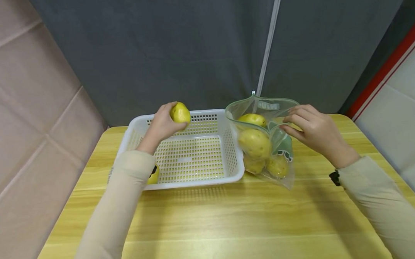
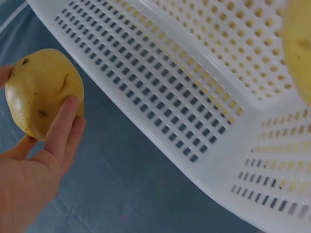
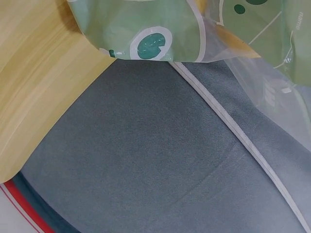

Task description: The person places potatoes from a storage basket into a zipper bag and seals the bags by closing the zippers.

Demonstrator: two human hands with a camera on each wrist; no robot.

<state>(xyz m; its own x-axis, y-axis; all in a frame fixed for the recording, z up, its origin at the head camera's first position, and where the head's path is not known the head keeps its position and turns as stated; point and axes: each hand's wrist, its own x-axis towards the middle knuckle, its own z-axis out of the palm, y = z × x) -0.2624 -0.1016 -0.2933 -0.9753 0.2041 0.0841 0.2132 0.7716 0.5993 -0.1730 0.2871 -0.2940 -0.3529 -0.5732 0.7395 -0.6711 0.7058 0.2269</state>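
My left hand grips a yellow potato above the back left part of a white plastic basket. In the left wrist view, the fingers and thumb hold that potato by its sides. At the basket's right stands a clear zip bag with green print, its mouth spread wide and several potatoes inside. The right hand pinches the right edge of the bag's mouth. The right wrist view shows the printed bag, but not the hand.
Another potato lies in the basket's front left corner, partly hidden by the left sleeve. Basket and bag stand toward the back of a wooden table. A dark grey curtain hangs behind, with pale walls at both sides.
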